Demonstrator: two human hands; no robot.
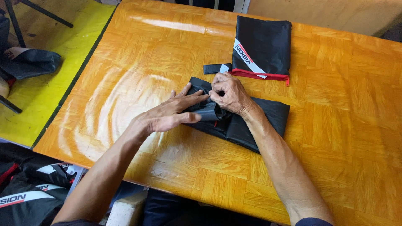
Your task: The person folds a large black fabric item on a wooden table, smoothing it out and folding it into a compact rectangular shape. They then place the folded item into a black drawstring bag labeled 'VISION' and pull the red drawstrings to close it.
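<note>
Pressing flat with its fingers stretched out, the left hand lies on the left end of a black folded garment on the wooden table. This hand is open and grips nothing; only its palm and fingers rest on the cloth. Just to the right of it, nearly touching its fingertips, the right hand is curled, and its fingers pinch a fold of the same black cloth at the upper edge. Most of the garment spreads to the right of and under the right wrist. A small red part shows in the fold between both hands. Beyond the right hand, very near its knuckles, lies a black pouch with a red zipper edge and a white stripe. To the far left of the left hand, off the table, more black bundles lie on the yellow floor.
</note>
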